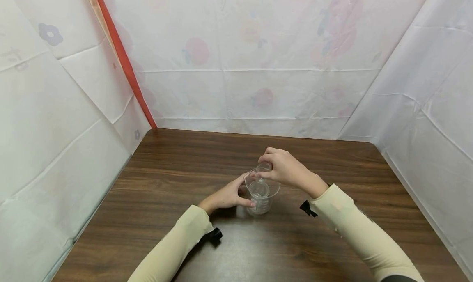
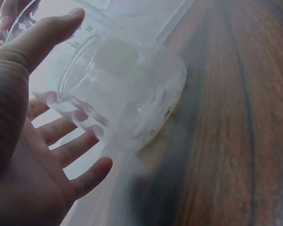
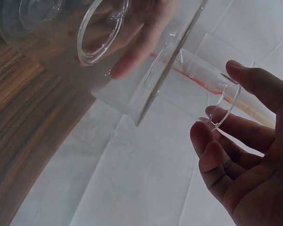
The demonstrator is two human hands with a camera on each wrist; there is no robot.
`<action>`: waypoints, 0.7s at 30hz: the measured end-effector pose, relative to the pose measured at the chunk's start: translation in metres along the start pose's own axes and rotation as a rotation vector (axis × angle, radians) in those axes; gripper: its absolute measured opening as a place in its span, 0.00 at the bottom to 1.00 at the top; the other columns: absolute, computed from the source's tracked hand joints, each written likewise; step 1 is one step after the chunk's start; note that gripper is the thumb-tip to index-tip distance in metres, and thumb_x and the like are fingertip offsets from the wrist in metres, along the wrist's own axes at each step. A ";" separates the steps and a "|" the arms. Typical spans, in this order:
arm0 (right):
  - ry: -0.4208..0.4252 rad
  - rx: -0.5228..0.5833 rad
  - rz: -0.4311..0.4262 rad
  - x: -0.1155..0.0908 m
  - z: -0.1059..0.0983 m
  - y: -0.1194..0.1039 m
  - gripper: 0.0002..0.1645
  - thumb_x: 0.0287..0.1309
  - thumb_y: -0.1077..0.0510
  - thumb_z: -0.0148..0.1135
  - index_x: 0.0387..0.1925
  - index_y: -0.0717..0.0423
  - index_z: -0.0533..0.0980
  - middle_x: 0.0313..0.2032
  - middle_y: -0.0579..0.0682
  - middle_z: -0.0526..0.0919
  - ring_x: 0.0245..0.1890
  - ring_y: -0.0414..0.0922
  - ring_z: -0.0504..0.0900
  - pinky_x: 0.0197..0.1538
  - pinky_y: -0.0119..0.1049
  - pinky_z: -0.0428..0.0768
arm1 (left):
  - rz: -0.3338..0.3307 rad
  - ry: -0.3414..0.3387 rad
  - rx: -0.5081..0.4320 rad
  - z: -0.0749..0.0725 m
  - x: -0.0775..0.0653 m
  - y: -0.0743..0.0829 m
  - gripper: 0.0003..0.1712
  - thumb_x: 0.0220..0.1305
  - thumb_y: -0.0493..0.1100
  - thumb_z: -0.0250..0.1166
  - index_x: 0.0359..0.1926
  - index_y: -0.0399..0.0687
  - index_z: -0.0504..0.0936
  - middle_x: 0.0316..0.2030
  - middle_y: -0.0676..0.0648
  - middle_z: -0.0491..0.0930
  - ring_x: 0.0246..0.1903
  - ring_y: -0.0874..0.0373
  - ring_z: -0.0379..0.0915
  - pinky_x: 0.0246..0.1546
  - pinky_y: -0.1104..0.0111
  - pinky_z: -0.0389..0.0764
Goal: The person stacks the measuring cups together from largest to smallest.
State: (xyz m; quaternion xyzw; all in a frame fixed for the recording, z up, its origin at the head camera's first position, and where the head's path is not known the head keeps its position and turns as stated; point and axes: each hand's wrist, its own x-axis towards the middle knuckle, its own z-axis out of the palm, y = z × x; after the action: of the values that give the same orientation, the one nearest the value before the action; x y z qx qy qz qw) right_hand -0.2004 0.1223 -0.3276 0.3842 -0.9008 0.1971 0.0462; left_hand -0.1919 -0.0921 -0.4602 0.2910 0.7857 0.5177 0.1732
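A large clear glass beaker [image 1: 263, 207] with white markings stands upright on the wooden table. My left hand [image 1: 228, 195] holds its side, thumb at the front and fingers round the back. Inside it sits a smaller glass beaker [image 2: 118, 61], its round rim also showing through the wall in the right wrist view. Above the large beaker's mouth, my right hand [image 1: 283, 167] pinches the rim of a small, narrow clear beaker [image 3: 205, 77] between thumb and fingertips. That narrow beaker's lower end is at the large rim; how deep it reaches is hard to tell through the glass.
The dark wooden table [image 1: 177, 163] extends around the beakers. White patterned sheets [image 1: 236, 60] enclose its back and sides, with a red ribbon [image 1: 127, 64] running down the back left corner. Black straps with small attachments sit at both sleeve cuffs.
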 end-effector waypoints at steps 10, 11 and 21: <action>-0.032 -0.031 -0.006 -0.002 0.006 -0.003 0.18 0.51 0.52 0.74 0.39 0.60 0.84 0.34 0.49 0.80 0.24 0.35 0.70 0.28 0.27 0.71 | 0.008 0.035 0.022 0.000 0.003 0.002 0.56 0.53 0.58 0.74 0.75 0.50 0.52 0.74 0.47 0.56 0.69 0.47 0.62 0.63 0.52 0.72; -0.038 -0.030 -0.002 -0.002 0.007 -0.003 0.18 0.51 0.52 0.74 0.40 0.60 0.84 0.34 0.50 0.80 0.24 0.36 0.70 0.29 0.27 0.71 | 0.004 0.036 0.022 0.000 0.003 0.003 0.56 0.53 0.58 0.73 0.75 0.51 0.53 0.74 0.48 0.56 0.68 0.47 0.63 0.63 0.52 0.72; -0.079 -0.031 0.009 -0.002 0.012 -0.006 0.18 0.51 0.51 0.74 0.39 0.60 0.84 0.35 0.52 0.81 0.26 0.37 0.73 0.30 0.28 0.73 | -0.037 0.044 0.022 0.000 0.001 0.004 0.54 0.54 0.59 0.73 0.75 0.55 0.54 0.73 0.49 0.59 0.62 0.44 0.71 0.61 0.52 0.74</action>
State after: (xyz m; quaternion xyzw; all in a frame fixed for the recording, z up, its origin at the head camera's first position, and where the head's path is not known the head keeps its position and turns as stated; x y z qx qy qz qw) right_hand -0.1946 0.1153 -0.3371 0.3867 -0.9066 0.1680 0.0155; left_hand -0.1917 -0.0904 -0.4569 0.2667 0.8001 0.5122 0.1625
